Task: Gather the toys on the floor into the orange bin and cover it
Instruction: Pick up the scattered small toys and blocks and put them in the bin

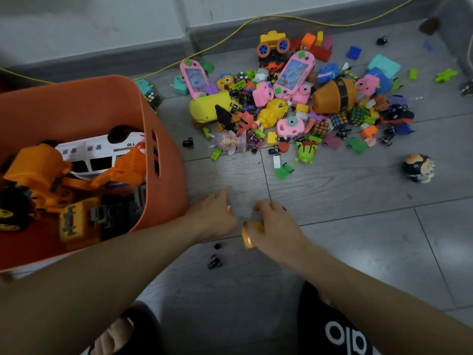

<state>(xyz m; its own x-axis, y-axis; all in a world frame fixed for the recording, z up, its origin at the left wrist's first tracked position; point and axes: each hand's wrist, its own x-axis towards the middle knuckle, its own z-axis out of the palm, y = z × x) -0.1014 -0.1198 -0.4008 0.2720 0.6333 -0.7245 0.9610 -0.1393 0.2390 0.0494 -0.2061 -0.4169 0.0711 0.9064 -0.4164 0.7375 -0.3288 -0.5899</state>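
Orange bin (163, 139) was seen at the left on the grey floor (358, 239), uncovered. A white police car (102, 152), an orange digger (51, 175) and a yellow truck (76, 221) were already held inside it.

The toy pile (294, 98) was spread far right of the bin, against the wall: pink game consoles, pink toy cameras, puzzle cubes, blocks, a green frog (305, 151). A dark round toy (418, 167) lay apart at the right.

Right hand (273, 224) was curled over a small yellow toy (249, 235) at floor level, near centre; toy was gripped. Left hand (217, 213) was placed just beside it, next to the bin's near right corner, fingers bent downward; whether anything was held could not be told.

Small black pieces (214, 262) were left on the floor just near of the hands.
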